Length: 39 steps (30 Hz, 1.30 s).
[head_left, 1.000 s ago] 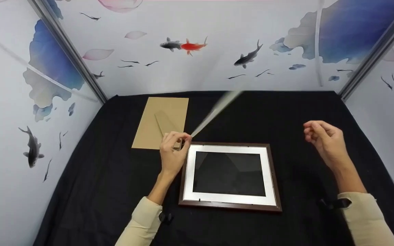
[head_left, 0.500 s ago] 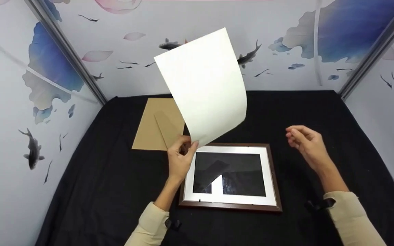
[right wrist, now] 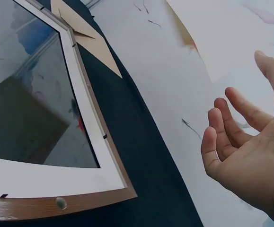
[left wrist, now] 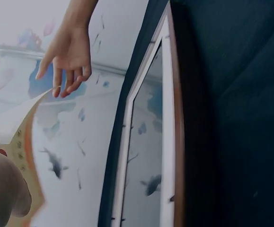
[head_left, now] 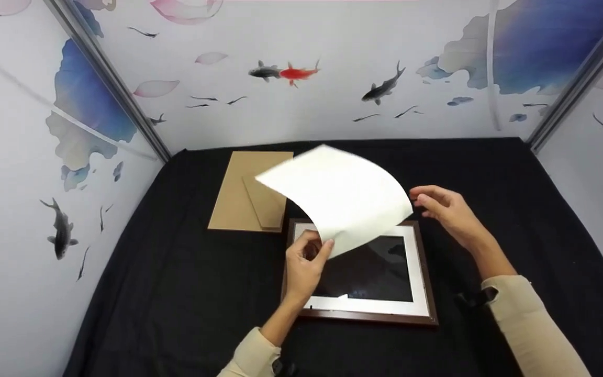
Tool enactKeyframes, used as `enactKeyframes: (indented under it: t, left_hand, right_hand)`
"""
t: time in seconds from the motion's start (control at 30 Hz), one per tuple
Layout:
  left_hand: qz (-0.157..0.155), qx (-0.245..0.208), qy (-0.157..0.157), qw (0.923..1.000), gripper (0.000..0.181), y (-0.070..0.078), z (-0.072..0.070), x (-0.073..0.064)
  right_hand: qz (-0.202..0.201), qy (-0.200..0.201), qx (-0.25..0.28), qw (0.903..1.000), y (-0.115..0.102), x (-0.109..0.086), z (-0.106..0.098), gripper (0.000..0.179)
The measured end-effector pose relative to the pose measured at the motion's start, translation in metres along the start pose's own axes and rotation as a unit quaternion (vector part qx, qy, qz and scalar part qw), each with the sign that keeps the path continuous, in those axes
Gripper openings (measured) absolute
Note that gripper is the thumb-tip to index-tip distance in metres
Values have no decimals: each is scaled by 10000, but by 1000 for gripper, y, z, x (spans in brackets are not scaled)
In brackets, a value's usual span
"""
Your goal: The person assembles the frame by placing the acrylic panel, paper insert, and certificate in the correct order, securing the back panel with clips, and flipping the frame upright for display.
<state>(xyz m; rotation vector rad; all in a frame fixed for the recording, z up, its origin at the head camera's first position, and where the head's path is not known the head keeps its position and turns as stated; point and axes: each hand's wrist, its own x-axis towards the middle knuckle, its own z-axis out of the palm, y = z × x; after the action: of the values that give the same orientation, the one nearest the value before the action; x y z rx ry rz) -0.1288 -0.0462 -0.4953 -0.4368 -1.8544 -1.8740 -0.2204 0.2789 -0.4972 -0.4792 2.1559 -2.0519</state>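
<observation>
My left hand (head_left: 304, 267) pinches the near left edge of a white paper sheet (head_left: 343, 193) between thumb and fingers. The sheet bows in the air above a brown picture frame (head_left: 375, 318) with a white inner border. In the left wrist view, the sheet's underside (left wrist: 21, 151) shows orange and yellow colouring with small dark marks. Close to the sheet's right corner is my right hand (head_left: 450, 214), its fingers loosely bent and holding nothing. Whether a fingertip touches that corner I cannot tell. The right wrist view shows the right hand (right wrist: 250, 142) with fingers spread.
A tan backing board (head_left: 228, 204) with a hinged-looking flap (head_left: 267, 207) lies behind and left of the frame. Black cloth (head_left: 176, 293) covers the table. White panels (head_left: 327, 120) printed with fish stand around the back and sides.
The sheet, seen edge-on at first, has turned its white face up and come down toward the frame. My left hand has moved right and nearer; my right hand has moved left to the sheet.
</observation>
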Motion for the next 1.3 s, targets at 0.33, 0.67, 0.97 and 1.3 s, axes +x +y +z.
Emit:
enactKeyframes:
  t: [0.33,0.67,0.97,1.3]
  left_hand:
    - [-435,-151,99,9989,7,-3,2,-8]
    - [-370,-211,69,9991,5,-5,-1,-7]
    - [-441,-340,168,9983,6,-4,2,-12]
    - [-467,-369,118,9982,8,-2,5,-19]
  right_hand:
    - [270,255,129,9992,16,-15,-7,40]
    - [276,235,490,9981,24,-19,-9,36]
    - [944,130,615,9935,34,-10,12,38]
    - [716,297,571,9954,33,7,35,30]
